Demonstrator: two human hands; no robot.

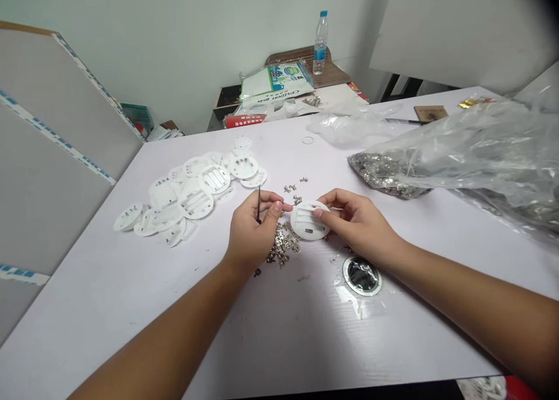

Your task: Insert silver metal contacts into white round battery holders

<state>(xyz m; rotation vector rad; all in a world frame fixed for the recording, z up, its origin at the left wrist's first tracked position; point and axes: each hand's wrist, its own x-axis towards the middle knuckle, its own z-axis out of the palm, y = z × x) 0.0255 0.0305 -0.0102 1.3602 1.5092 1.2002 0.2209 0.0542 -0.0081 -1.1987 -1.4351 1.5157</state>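
Right of the left hand (252, 230), the right hand (361, 218) pinches a round white plastic disc (307, 220). The left holds a thin black rod (258, 205).

Head cam looking fwd & down, sitting close over white tabletop (131, 298), facing pale wall (174, 56) in bkgd.

A: Looks like a small workshop.
B: Judging by what?
A: By white plastic discs (195, 204) heaped on the counter (131, 283), small metal parts (285, 247) in a loose pile, and a big clear bag (471, 141) with shiny bits (384, 174) inside.
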